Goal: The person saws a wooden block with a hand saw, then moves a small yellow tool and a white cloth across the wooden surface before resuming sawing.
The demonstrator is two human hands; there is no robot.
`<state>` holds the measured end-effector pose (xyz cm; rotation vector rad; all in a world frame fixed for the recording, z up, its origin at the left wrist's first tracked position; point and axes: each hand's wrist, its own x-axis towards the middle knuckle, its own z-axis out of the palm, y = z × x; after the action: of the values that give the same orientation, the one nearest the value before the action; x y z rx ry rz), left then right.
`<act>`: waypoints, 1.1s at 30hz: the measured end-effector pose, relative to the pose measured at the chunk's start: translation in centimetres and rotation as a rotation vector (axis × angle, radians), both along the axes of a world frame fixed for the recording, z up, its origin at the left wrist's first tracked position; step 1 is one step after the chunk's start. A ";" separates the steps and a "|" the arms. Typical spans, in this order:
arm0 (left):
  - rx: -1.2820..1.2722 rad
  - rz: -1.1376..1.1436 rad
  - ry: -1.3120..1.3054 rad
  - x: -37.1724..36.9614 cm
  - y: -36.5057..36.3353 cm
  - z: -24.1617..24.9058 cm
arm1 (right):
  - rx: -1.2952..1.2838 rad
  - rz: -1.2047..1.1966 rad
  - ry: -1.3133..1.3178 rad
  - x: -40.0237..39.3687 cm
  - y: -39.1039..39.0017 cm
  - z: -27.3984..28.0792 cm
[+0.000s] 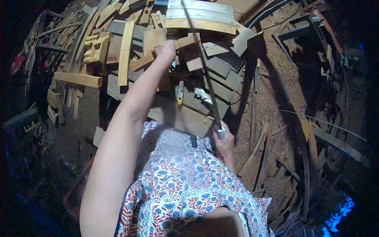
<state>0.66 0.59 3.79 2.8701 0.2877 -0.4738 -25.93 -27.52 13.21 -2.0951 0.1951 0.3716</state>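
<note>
My left arm stretches out over a pile of cut wood, and my left hand (pixel 166 50) is closed at the edge of a small wooden block (pixel 154 38). Low on the right, my right hand (pixel 224 142) wraps round the pale cylindrical end of a long thin dark rod (pixel 206 75). The rod slants up and left, past the top of the view. Between the hands, a yellow-handled tool (pixel 180 94) lies on the wooden bench (pixel 179 118). Beside it is a crumpled white scrap (pixel 203 95).
A stack of pale boards (pixel 200 15) lies at the far side. To the left are a carved wooden piece (pixel 96 49) and a thick beam (pixel 78 79). Long strips and offcuts (pixel 256 148) litter the brown ground on the right. A thin pale cable or rod (pixel 323 123) crosses there.
</note>
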 end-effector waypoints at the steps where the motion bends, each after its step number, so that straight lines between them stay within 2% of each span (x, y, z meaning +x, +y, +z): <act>1: -0.039 -0.024 -0.046 -0.1 0.0 -0.1 | 0.068 -0.026 -0.053 0.0 -0.1 0.3; 3: -0.022 -0.030 -0.027 -0.4 -0.1 -0.2 | 0.057 -0.031 -0.058 0.1 -0.5 1.1; 5: 0.000 -0.034 -0.008 -0.5 -0.2 -0.6 | -0.045 0.023 -0.230 0.3 -1.0 1.1; 7: 0.023 -0.046 -0.027 -0.8 -0.6 -1.2 | -0.071 0.023 -0.272 0.2 -1.5 0.8; 8: 0.024 -0.048 -0.027 -1.2 -0.9 -1.6 | -0.099 0.011 -0.232 0.0 -1.6 0.8; 10: 0.208 -0.072 -0.143 -3.2 -2.3 0.0 | -0.127 -0.002 -0.189 -0.5 -1.9 0.8; 17: 0.076 -0.119 -0.208 -4.8 -1.4 0.3 | -0.122 -0.014 -0.136 -2.2 -1.9 -0.1; 19: 0.112 -0.049 -0.405 -4.7 -1.2 -0.2 | -0.121 0.003 -0.157 -2.2 -1.8 -0.3; 23: 0.234 -0.029 -0.405 -4.6 -1.3 -1.3 | -0.122 0.010 -0.224 -1.5 -1.1 -0.1; 25: 0.235 -0.035 -0.366 -5.2 -1.5 -1.5 | -0.096 -0.002 -0.149 -1.5 -0.9 0.1; 31: 0.266 -0.106 -0.344 -6.3 -1.6 -1.8 | -0.087 -0.023 -0.188 -1.7 0.5 -1.0; 32: 0.259 -0.120 -0.326 -6.4 -1.6 -1.7 | -0.052 -0.050 -0.055 -1.9 0.9 -0.6; 33: 0.252 -0.134 -0.306 -6.6 -1.5 -1.4 | -0.051 -0.050 -0.052 -2.0 1.2 -0.5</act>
<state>-5.94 -0.95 2.37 3.1628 0.1088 -0.0145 -27.97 -26.29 12.74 -2.1428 0.2281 0.2841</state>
